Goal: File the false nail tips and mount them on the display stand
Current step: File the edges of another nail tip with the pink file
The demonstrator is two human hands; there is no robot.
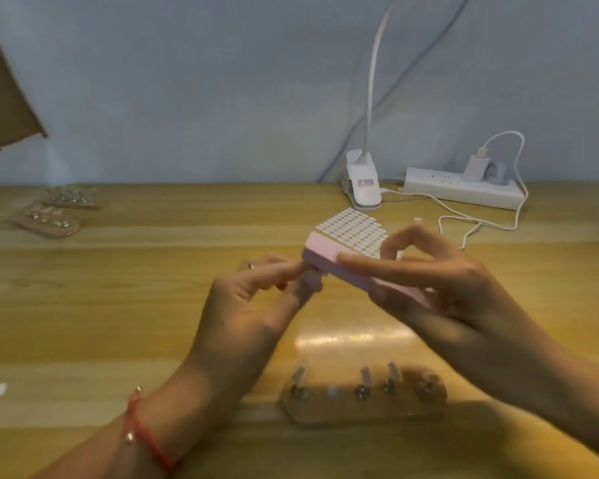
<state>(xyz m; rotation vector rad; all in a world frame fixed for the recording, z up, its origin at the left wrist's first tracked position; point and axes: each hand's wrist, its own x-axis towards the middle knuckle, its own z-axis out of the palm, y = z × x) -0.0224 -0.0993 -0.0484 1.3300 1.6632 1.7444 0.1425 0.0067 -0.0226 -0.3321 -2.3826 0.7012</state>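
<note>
Label on lamp clip (pixel 365 183) unreadable. Pink buffer block (pixel 325 261): long axis far-left to near-right. Right hand (pixel 440 281) grips it. Left hand (pixel 256 292) fingertips pinched at its far end; contents unclear.

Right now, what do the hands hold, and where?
Right hand grips the pink file by its near end. Left hand pinches something small at its far end, too blurred to name.

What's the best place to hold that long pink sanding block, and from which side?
Grip the long pink sanding block by its long sides on the nearer right half, coming from the right, as the right hand does. The bar slants away leftward, so its far left end is left free for the left hand.
</note>
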